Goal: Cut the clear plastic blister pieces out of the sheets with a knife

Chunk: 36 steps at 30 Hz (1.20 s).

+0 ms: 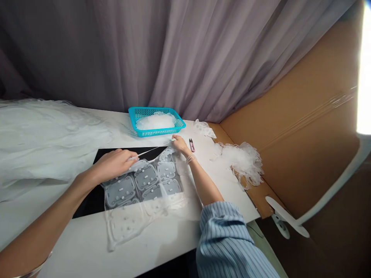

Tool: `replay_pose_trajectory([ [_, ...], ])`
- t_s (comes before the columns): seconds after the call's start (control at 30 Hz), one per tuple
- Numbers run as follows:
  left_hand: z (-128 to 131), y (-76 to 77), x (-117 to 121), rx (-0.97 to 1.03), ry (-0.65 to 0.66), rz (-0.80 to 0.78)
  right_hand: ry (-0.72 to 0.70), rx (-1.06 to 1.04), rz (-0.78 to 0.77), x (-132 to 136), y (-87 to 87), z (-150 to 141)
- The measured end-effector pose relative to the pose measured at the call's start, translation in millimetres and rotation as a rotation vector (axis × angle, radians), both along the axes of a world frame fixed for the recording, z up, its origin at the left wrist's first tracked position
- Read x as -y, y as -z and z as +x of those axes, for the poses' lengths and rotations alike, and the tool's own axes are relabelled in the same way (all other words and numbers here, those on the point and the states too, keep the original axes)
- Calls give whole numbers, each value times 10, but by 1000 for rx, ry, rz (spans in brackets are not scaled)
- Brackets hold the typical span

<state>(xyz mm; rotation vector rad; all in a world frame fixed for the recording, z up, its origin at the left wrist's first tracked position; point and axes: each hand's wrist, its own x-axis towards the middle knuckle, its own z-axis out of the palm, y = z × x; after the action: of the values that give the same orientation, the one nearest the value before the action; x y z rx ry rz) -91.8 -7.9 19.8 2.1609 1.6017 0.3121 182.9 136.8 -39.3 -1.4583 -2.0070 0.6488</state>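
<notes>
Grey curtain (162,54), pleated, 12 o'clock; cardboard wall (295,112), 2 to 3 o'clock (dial centred on the mat). White worktop (66,251), one: near edge crosses 6 to 4 o'clock, bare strip between it and the sheet. Black mat (89,204), one, tilted. Sheer white sheet (146,175), one, rounded panels: over the mat and past its near edge; long axis about 1 to 7 o'clock, loose corner pointing 7. Left hand (114,164), 10 to 11: fingers together, gathering the sheet's far edge. Right hand (180,145), 1 to 2: fingertips pinching a strip drawn taut along 8 to 2. Blue basket (156,132), white pieces inside, 12 to 1. Pink snips (191,146), beside the right hand. White scraps (246,164), 3. Sheer fabric heap (49,139), 9 to 10, bounding leftward room.
</notes>
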Motion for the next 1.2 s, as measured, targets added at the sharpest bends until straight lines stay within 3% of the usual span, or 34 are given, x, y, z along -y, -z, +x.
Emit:
replay_pose_trajectory([
  [0.1,93,28,-259,38,-45,11,-116,57,-19,69,-73,-166],
  [0.23,216,28,-600,128,-76,-33,-341,14,26,247,-318,-356],
  [0.37,199,8,-692,253,-46,-127,-526,-133,10,425,-569,-429],
  [0.47,132,1,-680,339,-14,-210,-564,-233,-20,467,-620,-496],
  [0.63,91,-28,-775,442,-23,-299,-557,-308,-36,387,-503,-642],
  [0.8,154,-20,-883,447,-42,-287,-486,-315,-18,253,-354,-632],
  [0.97,217,-13,-703,477,63,-152,-327,-271,-2,94,-195,-551],
  [1.1,209,-189,-452,500,110,-21,-181,-251,-25,13,-48,-506],
  [1.2,123,-320,-421,493,35,102,-74,-301,-44,16,24,-429],
])
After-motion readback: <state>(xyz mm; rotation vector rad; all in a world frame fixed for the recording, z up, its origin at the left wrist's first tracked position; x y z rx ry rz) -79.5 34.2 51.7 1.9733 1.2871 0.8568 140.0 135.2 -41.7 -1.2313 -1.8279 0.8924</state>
